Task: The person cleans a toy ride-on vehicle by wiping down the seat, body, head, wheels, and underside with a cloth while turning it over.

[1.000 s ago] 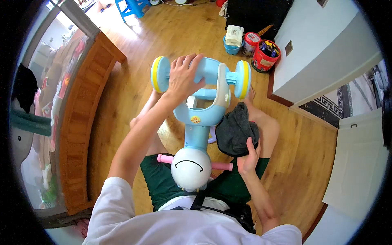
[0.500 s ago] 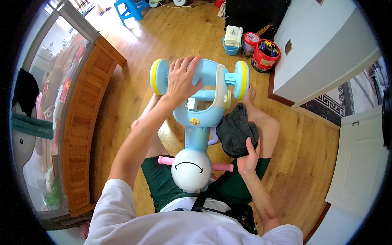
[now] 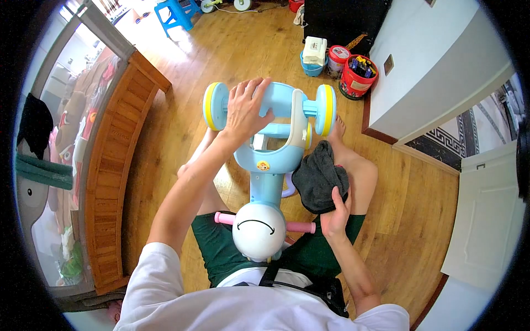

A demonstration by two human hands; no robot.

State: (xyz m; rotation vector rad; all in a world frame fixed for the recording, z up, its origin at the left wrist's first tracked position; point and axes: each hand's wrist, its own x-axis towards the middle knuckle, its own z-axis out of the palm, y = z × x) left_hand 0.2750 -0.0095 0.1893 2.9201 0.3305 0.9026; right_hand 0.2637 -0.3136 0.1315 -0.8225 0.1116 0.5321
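Observation:
A light-blue child's ride-on toy (image 3: 270, 161) is tipped up between my legs, its white ball-shaped head (image 3: 258, 230) with a curved black line close to my lap. Pink handlebars (image 3: 301, 227) stick out on both sides of that head. At the far end, yellow-rimmed wheels (image 3: 327, 109) face up. My left hand (image 3: 247, 107) grips the blue part between the wheels, fingers curled over its far edge. To the right of the toy, my right hand (image 3: 338, 214) holds a dark grey cloth (image 3: 320, 179), thumb on top; its other fingers are hidden underneath.
A wooden bed frame (image 3: 124, 165) with a mesh rail runs along the left. Buckets, including a red one (image 3: 356, 80), stand by the wall at the upper right. Farther back is a blue stool (image 3: 178, 15). A white door (image 3: 477, 220) is at right.
Almost nothing differs. Both hands, the toy and the cloth keep the same places, with only a very slight shift of the view.

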